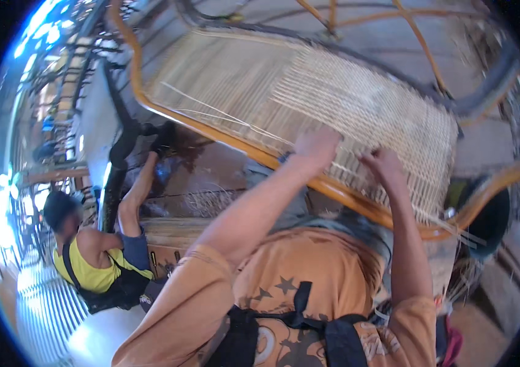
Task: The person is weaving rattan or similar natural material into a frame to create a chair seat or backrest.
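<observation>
A cane panel (358, 92) is stretched inside a curved orange-brown rattan frame (235, 142) in front of me. Its right part is closely woven, while long bare strands run across the left. Over the edge of the weave, my left hand (318, 148) is closed and somewhat blurred. Pale loose cane strands (229, 115) run from it toward the upper left. My right hand (383, 165) is just to the right, its fingers pinched together close above the woven surface. Whatever sits between those fingers is too small to make out.
At the left a person in a yellow top (97, 269) sits low, one arm reaching to a dark curved frame (128, 131). A dark round container (495, 220) stands beyond the panel's right end. Loose cane ends (471, 235) stick out by it. Rattan poles (419, 43) cross behind the panel.
</observation>
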